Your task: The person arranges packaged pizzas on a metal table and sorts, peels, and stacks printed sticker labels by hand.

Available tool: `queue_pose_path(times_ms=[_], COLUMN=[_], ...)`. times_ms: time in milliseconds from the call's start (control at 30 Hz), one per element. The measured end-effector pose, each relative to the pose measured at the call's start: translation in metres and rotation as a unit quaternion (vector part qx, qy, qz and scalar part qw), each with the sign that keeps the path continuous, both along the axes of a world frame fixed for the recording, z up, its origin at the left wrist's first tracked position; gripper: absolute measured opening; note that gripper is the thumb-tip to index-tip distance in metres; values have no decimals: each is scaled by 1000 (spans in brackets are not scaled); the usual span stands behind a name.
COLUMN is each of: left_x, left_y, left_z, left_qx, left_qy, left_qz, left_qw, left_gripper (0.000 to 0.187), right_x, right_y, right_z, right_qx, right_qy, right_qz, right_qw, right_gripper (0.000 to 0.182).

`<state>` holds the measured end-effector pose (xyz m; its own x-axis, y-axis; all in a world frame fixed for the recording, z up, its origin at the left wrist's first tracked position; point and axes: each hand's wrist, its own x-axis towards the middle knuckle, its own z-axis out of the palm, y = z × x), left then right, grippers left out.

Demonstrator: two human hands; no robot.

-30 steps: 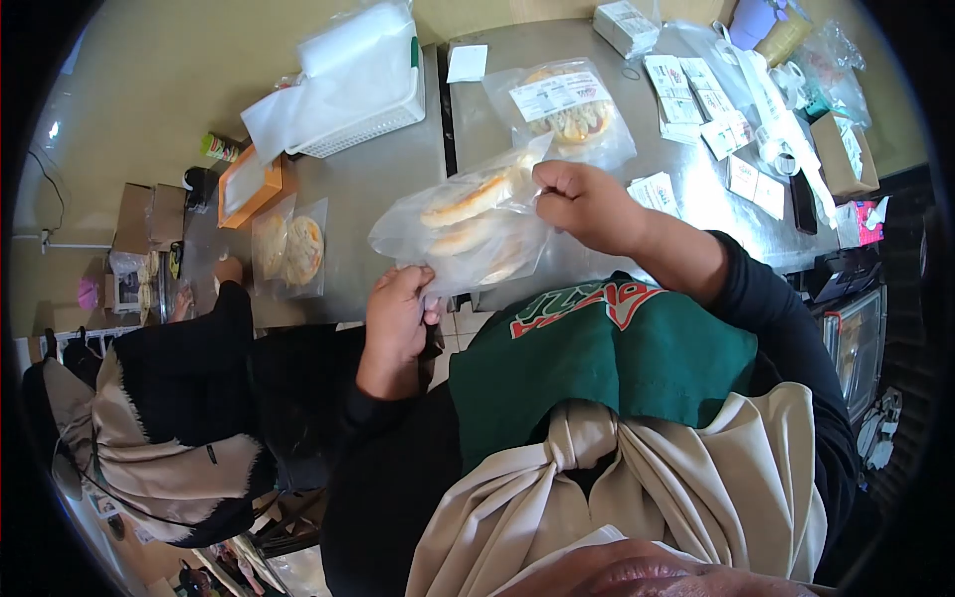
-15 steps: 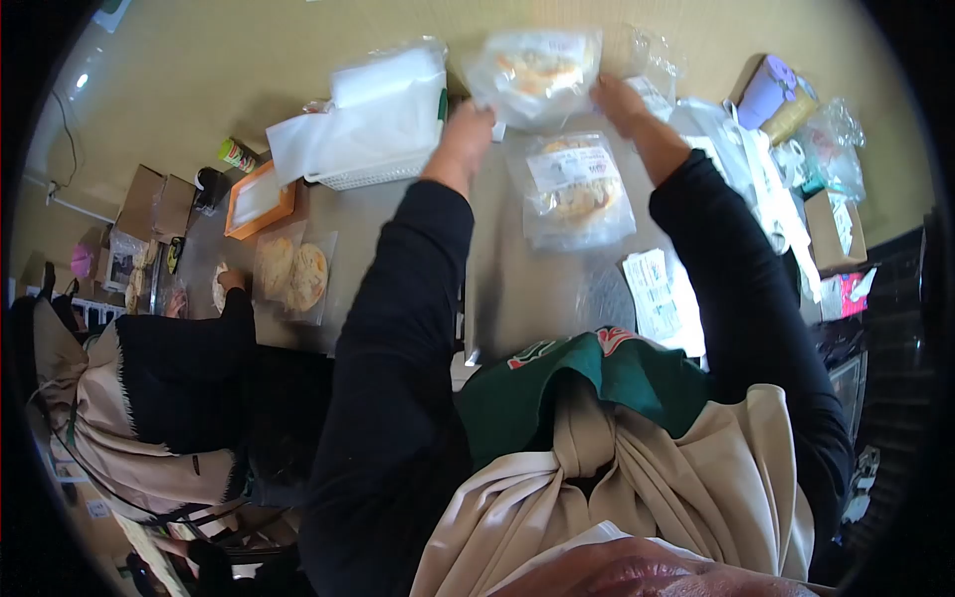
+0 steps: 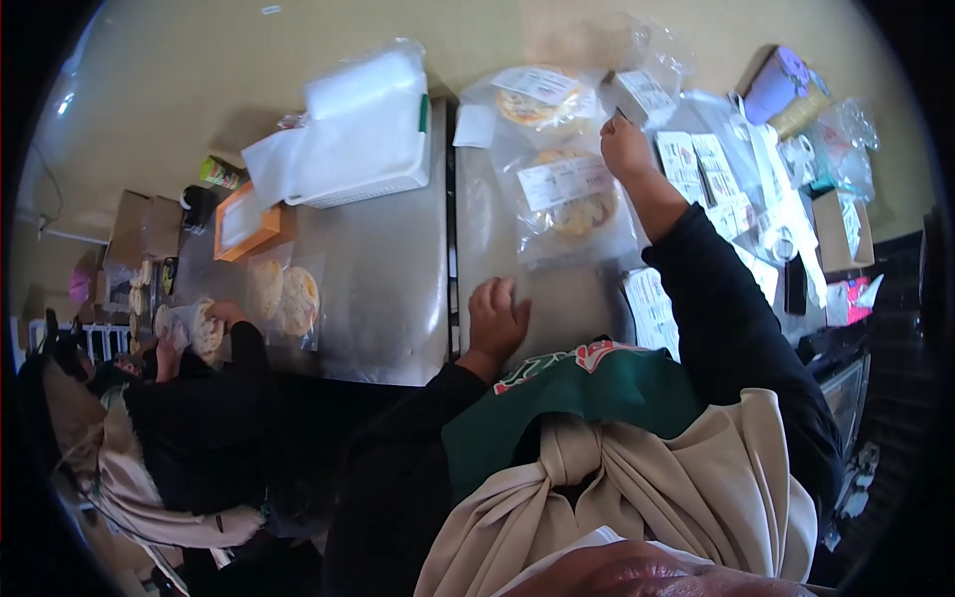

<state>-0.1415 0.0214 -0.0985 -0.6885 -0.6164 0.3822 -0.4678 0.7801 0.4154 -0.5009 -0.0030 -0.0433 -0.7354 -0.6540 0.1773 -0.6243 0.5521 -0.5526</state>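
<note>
My left hand (image 3: 497, 320) rests on the metal table near its front edge, fingers loosely curled and apart, holding nothing. My right hand (image 3: 627, 149) is closed at the right side of the bagged pizzas; whatever its fingertips pinch is too small to tell. One bagged pizza (image 3: 582, 214) lies flat in front of me, a printed label across its clear bag. Behind it lies another bagged pizza (image 3: 532, 104), also labelled. Just beyond my right fingers is a stack of printed labels (image 3: 647, 95). More label sheets (image 3: 696, 164) lie to the right of that hand.
A white basket (image 3: 373, 187) of clear bags stands at the back left, beside an orange box (image 3: 244, 239). Two bagged pizzas (image 3: 298, 298) lie left of me, near a co-worker's hands (image 3: 224, 316). A purple tumbler (image 3: 776, 85) and a cardboard box (image 3: 844, 229) are right.
The bagged pizza between my hands now lies at the back of the table. My left hand has come back to the front edge. A co-worker now handles a pizza and bag.
</note>
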Motion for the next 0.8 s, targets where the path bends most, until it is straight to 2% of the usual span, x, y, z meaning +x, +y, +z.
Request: queue_pose_path(times_ms=[100,167,267,300,333,400,467,533,600,700,800], left_x=[-11,-12,-8,-8,-15,-38,-69,-108,-143,-180,-190], left_y=[-2,-1,-7,-14,-23,-48,-85,-116,-139,-162,-186], left_z=[8,10,6,-2,2,15,33,58,80,93,73], left_qx=[-11,-18,50,161,160,159,-25,-100,-61,142,213], left_qy=[-38,-39,27,80,122,204,129,68,-6,-152,-233], left_qz=[25,25,9,50,91,165,129,71,55,157,157], left_qw=[999,999,998,982,975,952,983,990,997,965,936], left_gripper=[47,47,42,39,38,36,36,39,51,63,71], right_x=[45,82,117,126,132,137,135,133,132,131,130], right_y=[69,126,202,223,239,262,273,280,286,289,292], right_z=[5,7,-16,-14,-11,-13,-17,-22,-27,-35,-35], right_qx=[-35,17,114,144,173,199,198,168,141,111,111], right_qy=[90,90,61,37,14,38,52,55,73,93,88], right_qz=[31,34,31,33,34,60,82,104,114,120,113], right_qw=[995,995,991,988,984,977,975,979,981,982,983], right_gripper=[24,40,72,80,87,91,94,95,93,92,88])
